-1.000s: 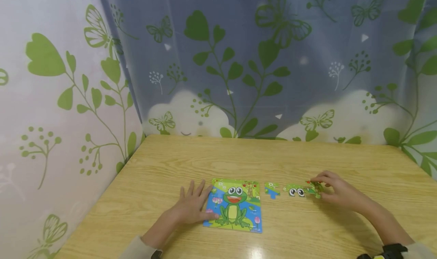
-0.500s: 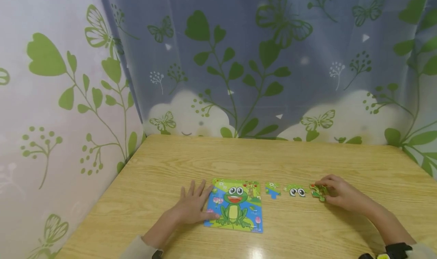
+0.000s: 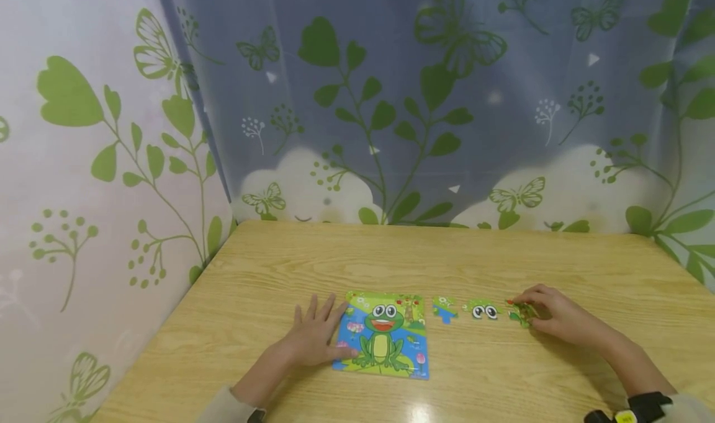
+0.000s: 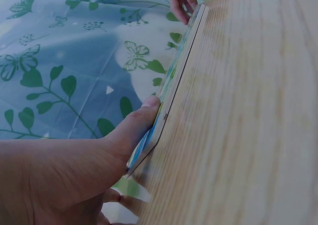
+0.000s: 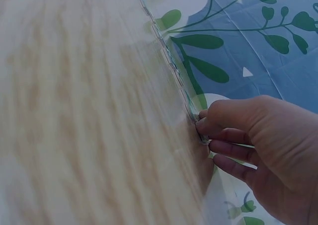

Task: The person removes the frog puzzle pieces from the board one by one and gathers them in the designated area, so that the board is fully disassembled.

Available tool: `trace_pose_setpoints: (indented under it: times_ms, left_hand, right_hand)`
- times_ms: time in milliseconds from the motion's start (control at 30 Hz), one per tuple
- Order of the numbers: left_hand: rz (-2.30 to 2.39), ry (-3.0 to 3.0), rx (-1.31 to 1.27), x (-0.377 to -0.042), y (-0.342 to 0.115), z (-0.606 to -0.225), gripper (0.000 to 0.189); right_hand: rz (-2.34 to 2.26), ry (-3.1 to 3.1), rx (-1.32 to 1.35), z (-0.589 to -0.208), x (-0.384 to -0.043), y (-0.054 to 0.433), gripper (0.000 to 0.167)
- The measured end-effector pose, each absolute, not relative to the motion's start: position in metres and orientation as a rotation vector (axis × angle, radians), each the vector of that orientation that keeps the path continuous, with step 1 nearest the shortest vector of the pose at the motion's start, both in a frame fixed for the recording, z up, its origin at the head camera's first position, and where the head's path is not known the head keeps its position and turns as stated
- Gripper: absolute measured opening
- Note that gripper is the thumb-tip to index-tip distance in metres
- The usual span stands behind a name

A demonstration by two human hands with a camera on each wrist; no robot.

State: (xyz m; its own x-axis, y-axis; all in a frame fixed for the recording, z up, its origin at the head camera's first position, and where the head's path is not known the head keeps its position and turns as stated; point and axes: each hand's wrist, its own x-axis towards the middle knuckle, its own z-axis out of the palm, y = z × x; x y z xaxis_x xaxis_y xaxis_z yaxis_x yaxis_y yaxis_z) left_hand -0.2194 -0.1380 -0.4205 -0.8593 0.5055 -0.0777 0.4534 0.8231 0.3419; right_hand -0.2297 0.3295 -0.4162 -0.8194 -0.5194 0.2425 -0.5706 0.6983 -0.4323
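A square frog puzzle [image 3: 382,348] lies on the wooden table in front of me. My left hand [image 3: 313,339] spreads its fingers along the puzzle's left side, the thumb resting on its face; the left wrist view shows the thumb [image 4: 136,120] over the board's edge. To the right, three loose jigsaw pieces lie in a row: a green-and-blue one [image 3: 445,309], one with the frog's eyes [image 3: 484,311], and a green piece with a red spot [image 3: 515,316]. My right hand [image 3: 558,314] pinches that last piece by its right edge, partly hiding it.
The light wooden table [image 3: 475,379] reaches back to a blue curtain [image 3: 380,100] with leaves and butterflies. A pale curtain [image 3: 100,193] hangs along the left. A dark wrist strap [image 3: 648,405] circles the right wrist.
My right hand has shifted the green piece right, away from the eye piece, and lowered it from a tilt to lie flatter in the row. My left hand has stayed put.
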Motion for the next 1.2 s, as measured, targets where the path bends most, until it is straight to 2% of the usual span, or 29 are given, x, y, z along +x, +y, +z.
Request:
trace_pose_setpoints:
  times_ms: [533, 867, 1200]
  left_hand:
    - [0.477, 2.841, 0.768, -0.219, -0.139, -0.421, 0.093]
    - [0.487, 2.842, 0.77, -0.219, -0.138, -0.421, 0.094]
    - [0.47, 2.846, 0.758, -0.219, -0.138, -0.42, 0.093]
  right_hand:
    - [0.773, -2.728, 0.986, -0.422, -0.232, 0.334, 0.035]
    - [0.935, -2.758, 0.887, -0.419, -0.229, 0.331, 0.037]
    - [0.941, -2.669, 0.932, -0.402, -0.229, 0.298, 0.032]
